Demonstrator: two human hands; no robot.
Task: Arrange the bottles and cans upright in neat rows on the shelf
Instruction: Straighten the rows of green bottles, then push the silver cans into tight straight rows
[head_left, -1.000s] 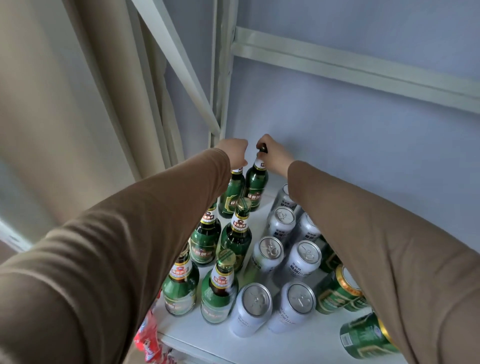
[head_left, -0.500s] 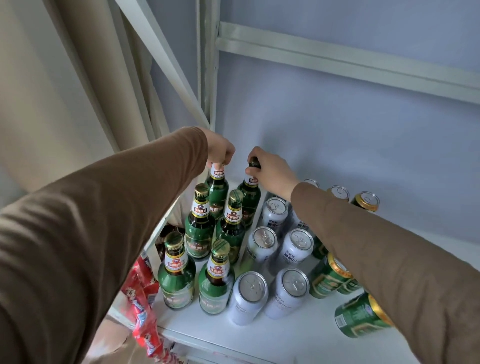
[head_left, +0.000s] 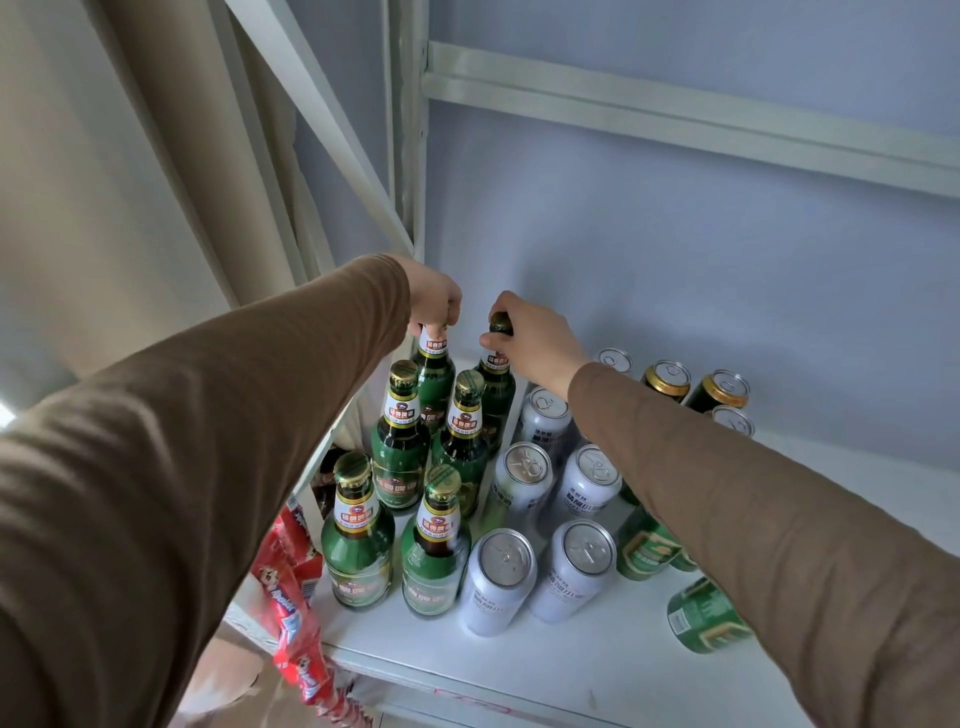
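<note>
My left hand (head_left: 434, 301) and right hand (head_left: 530, 340) each pinch a back-row bottle's cap, left bottle (head_left: 434, 374) and right bottle (head_left: 496, 387) hanging upright straight below each grip.

shelf: white flat metal shelf board (head_left: 597, 670), pale upright post at its back left corner, lilac wall behind.
bottles: six green glass bottles with gold caps (head_left: 400, 447), upright, two columns of three; back pair sits right under the two hands, the rest nearer the camera than the hands.
silver cans: silver aluminium cans with pull tabs (head_left: 522, 483), upright, two columns just right of the bottles, below the right hand (head_left: 535, 343) and forearm.
green cans, upright: green cans with gold rims (head_left: 667, 379), back row, right of the right hand.
green can, tipped: green can with white label panel (head_left: 701, 616), on its side, front right, well apart from both hands.
</note>
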